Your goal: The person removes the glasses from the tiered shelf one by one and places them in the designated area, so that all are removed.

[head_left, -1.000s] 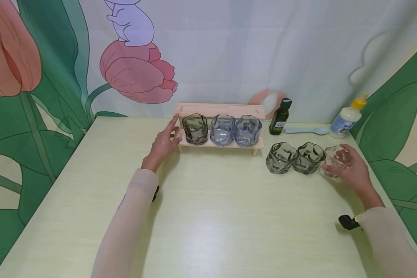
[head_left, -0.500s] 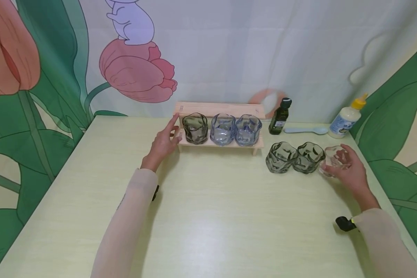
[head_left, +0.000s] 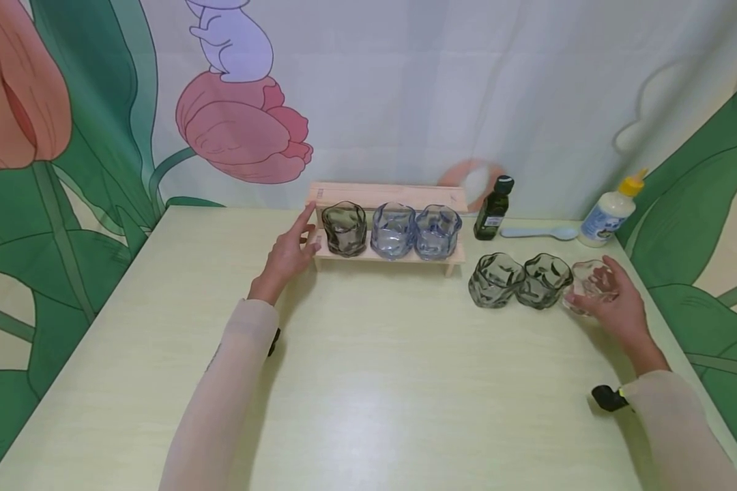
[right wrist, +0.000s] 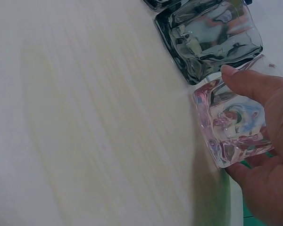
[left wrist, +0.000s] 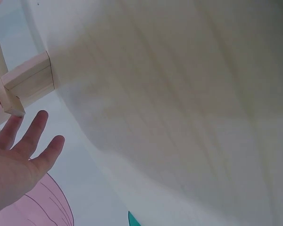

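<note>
At the table's right side my right hand (head_left: 625,310) grips a clear, pinkish glass cup (head_left: 591,283), thumb on its left side and fingers round the right. In the right wrist view this cup (right wrist: 233,122) stands upright, close against a grey-green glass cup (right wrist: 212,40). Two such grey cups (head_left: 494,279) are lined up to its left. My left hand (head_left: 285,259) touches the left end of a small wooden two-tier rack (head_left: 387,194), its index finger stretched toward the upper step. One dark grey cup (head_left: 344,228) and two bluish cups (head_left: 394,232) sit on the lower step.
Behind the grey cups stand a dark green bottle (head_left: 493,208) with a black cap and a white bottle (head_left: 609,211) with a yellow nozzle. A light blue spoon (head_left: 539,233) lies between them. A patterned cloth (head_left: 368,102) hangs behind the table.
My right hand has shifted very slightly left while holding the pinkish cup. The left hand stays at the rack's end, and the other cups stay in place.
</note>
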A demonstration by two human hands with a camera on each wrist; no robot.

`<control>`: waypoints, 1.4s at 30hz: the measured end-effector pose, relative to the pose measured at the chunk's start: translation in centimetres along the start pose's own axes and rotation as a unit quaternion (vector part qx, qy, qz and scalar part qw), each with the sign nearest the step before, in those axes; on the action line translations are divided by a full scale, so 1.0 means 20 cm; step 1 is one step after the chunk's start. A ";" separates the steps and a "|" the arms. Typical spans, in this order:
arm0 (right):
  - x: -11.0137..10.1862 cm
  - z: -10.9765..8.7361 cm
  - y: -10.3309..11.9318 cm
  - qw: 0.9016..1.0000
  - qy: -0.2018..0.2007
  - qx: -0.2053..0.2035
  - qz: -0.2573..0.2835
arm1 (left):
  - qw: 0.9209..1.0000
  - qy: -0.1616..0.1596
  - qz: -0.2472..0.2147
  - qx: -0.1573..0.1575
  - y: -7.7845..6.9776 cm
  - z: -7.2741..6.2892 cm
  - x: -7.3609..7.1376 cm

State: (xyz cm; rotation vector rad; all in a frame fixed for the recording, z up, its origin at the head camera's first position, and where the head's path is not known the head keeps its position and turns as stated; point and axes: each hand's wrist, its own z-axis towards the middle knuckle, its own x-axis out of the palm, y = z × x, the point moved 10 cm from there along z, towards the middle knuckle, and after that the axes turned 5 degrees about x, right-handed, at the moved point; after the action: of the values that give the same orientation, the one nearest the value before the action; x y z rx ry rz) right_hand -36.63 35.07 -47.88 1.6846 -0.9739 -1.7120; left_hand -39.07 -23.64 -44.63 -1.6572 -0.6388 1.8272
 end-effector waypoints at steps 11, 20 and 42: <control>-0.01 -0.02 0.03 0.999 0.041 -0.008 -0.002 | 1.000 -0.003 0.004 0.000 0.01 0.00 0.00; -0.11 -0.01 0.15 0.999 0.006 -0.032 0.027 | 1.000 -0.002 0.007 0.005 0.00 0.01 -0.01; 0.25 0.09 0.84 0.986 0.053 -0.125 0.092 | 1.000 -0.001 0.003 0.006 0.00 0.00 -0.01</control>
State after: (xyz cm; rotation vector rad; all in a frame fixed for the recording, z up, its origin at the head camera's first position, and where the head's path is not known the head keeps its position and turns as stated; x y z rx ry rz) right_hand -40.54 21.35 -37.51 1.4613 -0.8018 -1.5363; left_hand -39.03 -23.68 -44.48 -1.6502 -0.6235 1.8338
